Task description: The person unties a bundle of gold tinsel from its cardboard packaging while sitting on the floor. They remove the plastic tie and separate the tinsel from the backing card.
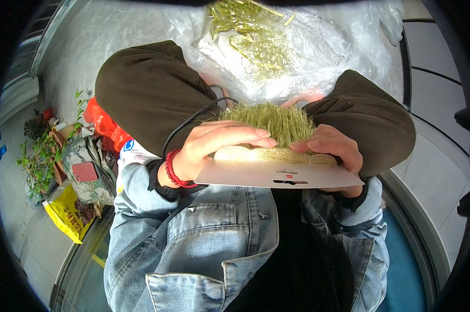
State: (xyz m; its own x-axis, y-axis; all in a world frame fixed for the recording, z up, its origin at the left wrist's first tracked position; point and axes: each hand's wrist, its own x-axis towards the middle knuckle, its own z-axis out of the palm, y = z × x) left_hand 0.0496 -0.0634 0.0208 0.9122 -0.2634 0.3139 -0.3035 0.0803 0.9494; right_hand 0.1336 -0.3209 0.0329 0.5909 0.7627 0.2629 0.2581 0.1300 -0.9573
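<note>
A white cardboard hanger card with a hanging slot and printed writing is held up before my chest, seen nearly edge-on. Against its far face sits a gold woven band in looped sections. Fine gold-green tinsel fringe spreads out beyond the band. My left hand grips the card and band at the left end, its fingers lying along the top. From the right end my right hand holds them too, fingertips at the band's edge. The undersides of both hands are partly hidden by the card.
Clear plastic sheeting lies ahead, with loose tinsel on it. At left are potted plants, a red plastic bag, a phone on camouflage cloth and a yellow bag. Door tracks curve at right.
</note>
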